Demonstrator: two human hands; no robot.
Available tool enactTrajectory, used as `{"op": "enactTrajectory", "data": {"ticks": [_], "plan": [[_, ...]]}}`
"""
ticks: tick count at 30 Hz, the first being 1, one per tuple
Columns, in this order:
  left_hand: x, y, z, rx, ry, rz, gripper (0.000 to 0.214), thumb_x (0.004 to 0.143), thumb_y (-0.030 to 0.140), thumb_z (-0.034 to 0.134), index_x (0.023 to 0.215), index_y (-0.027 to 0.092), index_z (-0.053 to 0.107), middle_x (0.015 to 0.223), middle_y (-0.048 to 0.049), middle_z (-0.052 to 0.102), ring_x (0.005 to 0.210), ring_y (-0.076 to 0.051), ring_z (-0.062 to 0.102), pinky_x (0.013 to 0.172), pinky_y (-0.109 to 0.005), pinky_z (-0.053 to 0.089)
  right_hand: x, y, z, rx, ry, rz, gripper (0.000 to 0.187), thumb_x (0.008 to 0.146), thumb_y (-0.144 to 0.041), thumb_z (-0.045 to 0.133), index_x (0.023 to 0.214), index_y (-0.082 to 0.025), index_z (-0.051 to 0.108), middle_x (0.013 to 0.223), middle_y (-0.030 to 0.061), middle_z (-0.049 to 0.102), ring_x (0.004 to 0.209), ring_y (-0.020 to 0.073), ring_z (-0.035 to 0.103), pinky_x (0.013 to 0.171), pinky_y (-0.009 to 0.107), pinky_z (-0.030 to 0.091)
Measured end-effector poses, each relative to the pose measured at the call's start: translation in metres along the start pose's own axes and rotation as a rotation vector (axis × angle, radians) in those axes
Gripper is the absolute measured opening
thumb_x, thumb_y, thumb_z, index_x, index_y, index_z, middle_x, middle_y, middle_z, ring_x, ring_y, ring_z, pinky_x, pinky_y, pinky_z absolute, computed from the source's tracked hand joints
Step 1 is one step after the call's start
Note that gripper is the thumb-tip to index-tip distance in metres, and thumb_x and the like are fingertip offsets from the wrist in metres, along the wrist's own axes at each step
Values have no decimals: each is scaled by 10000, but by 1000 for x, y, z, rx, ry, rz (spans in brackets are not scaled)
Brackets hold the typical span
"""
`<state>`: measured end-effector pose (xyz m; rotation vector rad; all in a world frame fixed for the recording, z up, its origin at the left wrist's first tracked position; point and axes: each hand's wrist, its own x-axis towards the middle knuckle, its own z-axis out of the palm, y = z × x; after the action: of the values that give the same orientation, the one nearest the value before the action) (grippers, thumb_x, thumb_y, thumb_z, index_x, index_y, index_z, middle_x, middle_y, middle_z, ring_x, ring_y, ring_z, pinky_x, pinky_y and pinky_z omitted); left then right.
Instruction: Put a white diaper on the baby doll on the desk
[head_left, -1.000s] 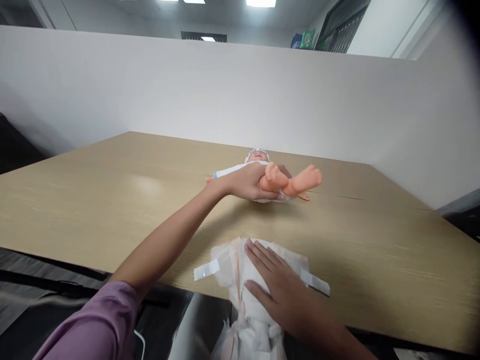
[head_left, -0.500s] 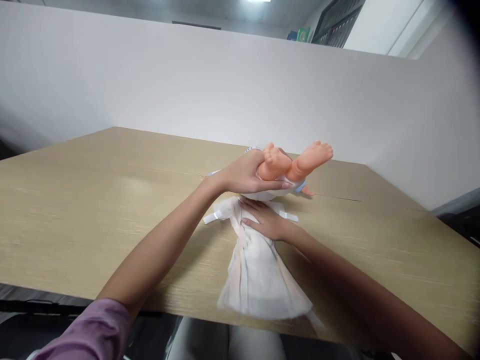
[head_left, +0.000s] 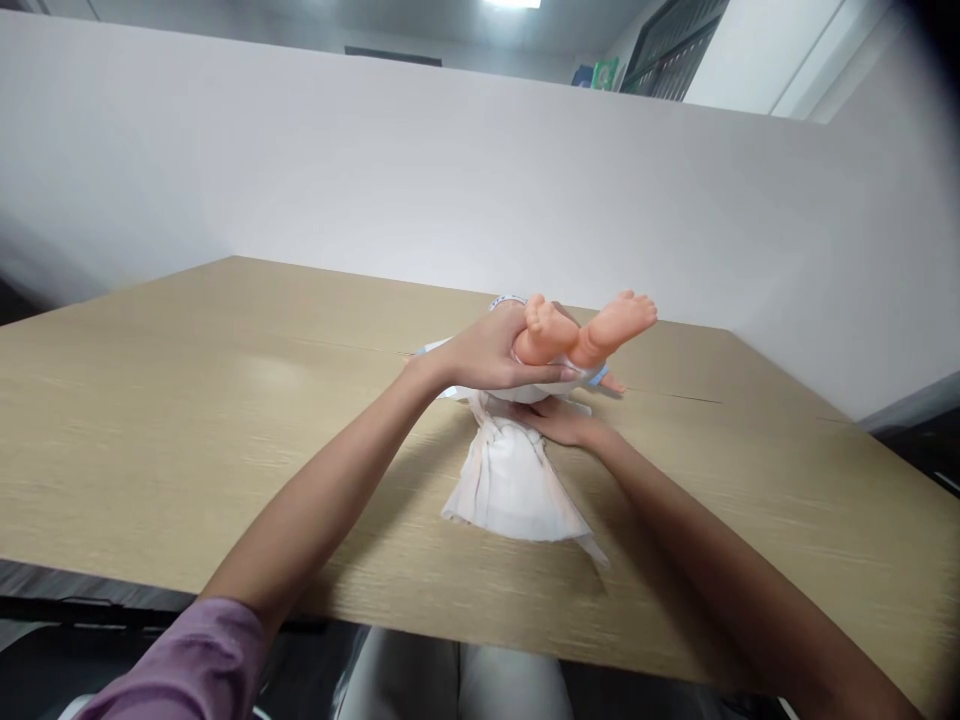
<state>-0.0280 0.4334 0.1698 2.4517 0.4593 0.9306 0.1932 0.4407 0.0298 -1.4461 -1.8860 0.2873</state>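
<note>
Left hand point(head_left: 487, 355) is wrapped tight around the doll point(head_left: 525, 385) at the legs point(head_left: 581, 335), holding them up so both feet point in the air and the bottom is tipped off the table point(head_left: 187, 400). The doll itself is lying on its back, out toward the far side of the table. Its head is mostly hidden behind the hand.

Right hand point(head_left: 564, 425) is laid out flat, fingers spread rather than gripping, pressing on the far end of the diaper point(head_left: 514, 485) right where it meets the doll. The fingertips go out of sight under the body, so I can't say how far in they reach.

Progress-wise I'd call it roughly the halfway mark. The top edge of the diaper looks tucked under the raised bottom, so that part seems basically done. The near half is just lying on the table, fanned out toward the front edge. It isn't folded up between the legs, and I can't see any tabs stuck down. The legs aren't lowered either.
</note>
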Motion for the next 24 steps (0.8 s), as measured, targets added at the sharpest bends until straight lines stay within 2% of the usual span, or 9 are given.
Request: {"op": "enactTrajectory", "data": {"ticks": [2, 4, 7, 9, 13, 16, 19, 22, 24], "plan": [[0, 0, 1, 3, 1, -7, 406, 883, 491, 761, 1107, 163, 678, 1065, -68, 673, 1004, -247, 619, 842, -358, 496, -11, 14, -14, -38, -248, -140, 524, 1039, -463, 449, 1155, -58, 759, 1297, 113, 742, 1214, 211, 695, 1034, 344, 507], [0, -1, 1, 13, 8, -7, 408, 877, 500, 765, 1100, 170, 679, 1080, -73, 674, 1031, -262, 614, 853, -367, 492, -23, 31, -28, -80, -384, -252, 476, 1077, -460, 449, 1308, -139, 713, 1464, 125, 654, 1374, 279, 600, 1159, 437, 461], [1, 0, 2, 23, 7, -8, 403, 870, 504, 774, 1089, 177, 681, 1119, -81, 678, 1069, -277, 604, 884, -380, 484, -38, 60, -44, -113, -345, -258, 516, 1056, -494, 529, 1525, -278, 548, 1623, 88, 509, 1498, 337, 477, 1255, 571, 395], [1, 1, 3, 31, -1, -14, 400, 876, 518, 765, 1073, 180, 681, 1112, -78, 680, 1061, -270, 600, 910, -389, 479, -44, 78, -50, -142, -319, -221, 588, 1054, -541, 494, 1581, -280, 482, 1655, 82, 465, 1535, 348, 426, 1287, 594, 343], [0, 2, 7, 46, -14, -13, 370, 886, 522, 746, 1029, 187, 684, 1139, -78, 686, 1092, -269, 599, 1018, -427, 455, -48, 97, -54, -178, -291, -158, 624, 1053, -582, 455, 1562, -225, 508, 1639, 123, 479, 1541, 355, 414, 1299, 604, 307], [-3, 2, 12, 36, -28, -27, 364, 868, 484, 766, 1078, 197, 688, 1166, -82, 699, 1147, -287, 610, 1032, -429, 462, -49, 90, -57, -152, -240, -184, 587, 1049, -559, 489, 1534, -230, 528, 1582, 137, 548, 1497, 360, 474, 1260, 616, 358], [-8, 2, 18, -12, -62, -70, 412, 861, 474, 778, 1148, 195, 682, 1121, -75, 732, 1091, -276, 661, 943, -383, 506, -54, 67, -58, -81, -82, -213, 544, 1029, -516, 567, 1508, -262, 530, 1506, 129, 613, 1421, 355, 548, 1205, 618, 414], [-16, 4, 26, -59, -61, -110, 420, 845, 433, 793, 1171, 191, 684, 1125, -65, 757, 1034, -259, 701, 903, -359, 527, -61, 31, -52, 86, 99, -218, 694, 936, -511, 729, 1538, -291, 463, 1519, 121, 587, 1392, 341, 568, 1185, 583, 448], [-23, 4, 33, -88, -48, -110, 423, 829, 380, 803, 1192, 196, 689, 1147, -59, 768, 1026, -254, 718, 907, -361, 538, -65, 5, -47, 206, 134, -244, 788, 871, -500, 810, 1538, -288, 449, 1525, 115, 579, 1397, 328, 566, 1184, 540, 464]]}}
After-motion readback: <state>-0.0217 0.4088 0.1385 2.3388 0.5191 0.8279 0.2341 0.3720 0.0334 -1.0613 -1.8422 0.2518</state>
